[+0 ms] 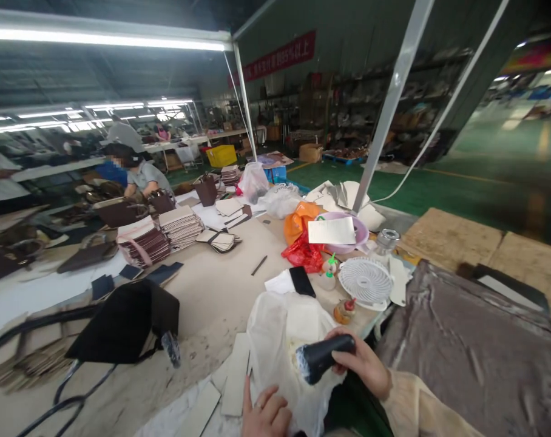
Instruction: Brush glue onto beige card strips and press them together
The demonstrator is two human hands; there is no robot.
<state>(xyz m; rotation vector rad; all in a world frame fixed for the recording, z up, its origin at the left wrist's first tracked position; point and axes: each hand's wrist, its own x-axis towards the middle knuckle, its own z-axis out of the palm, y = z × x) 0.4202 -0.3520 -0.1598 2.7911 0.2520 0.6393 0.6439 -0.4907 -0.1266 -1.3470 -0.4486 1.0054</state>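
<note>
Two bare hands are showing on my remote feed at the near side of a table [212, 291]. Leftmost, a black bag [121, 328] is sitting well apart from both. Next, the left hand [266, 414] is pointing its index finger over pale strips [235, 379], the other fingers bending loosely and gripping nothing I can see; I am not able to tell whether the fingertip is touching. Further right, a white plastic bag [275, 337] is lying under a dark cylinder [325, 357] with a whitish end. The right hand [365, 365] is closing thumb and fingers around the cylinder's right end. I am judging the step in hand as handling the cylinder; the next move is probably calling for a steady right grip and a free left hand.
</note>
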